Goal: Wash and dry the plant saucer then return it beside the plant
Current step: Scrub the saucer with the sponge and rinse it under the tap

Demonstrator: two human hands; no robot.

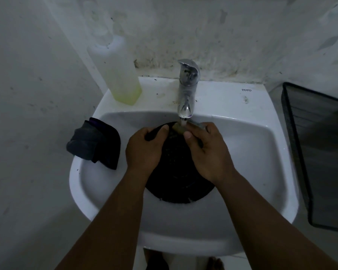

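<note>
A round black plant saucer lies in the white sink basin, its far rim under the chrome tap. Water runs from the spout onto it. My left hand grips the saucer's far left rim, thumb over the edge. My right hand holds a small sponge against the far rim under the stream; most of the sponge is hidden by my fingers.
A dark folded cloth hangs over the sink's left rim. A plastic bottle of yellow-green liquid stands on the back left ledge. A black mesh basket sits to the right of the sink. Stained walls close in behind and left.
</note>
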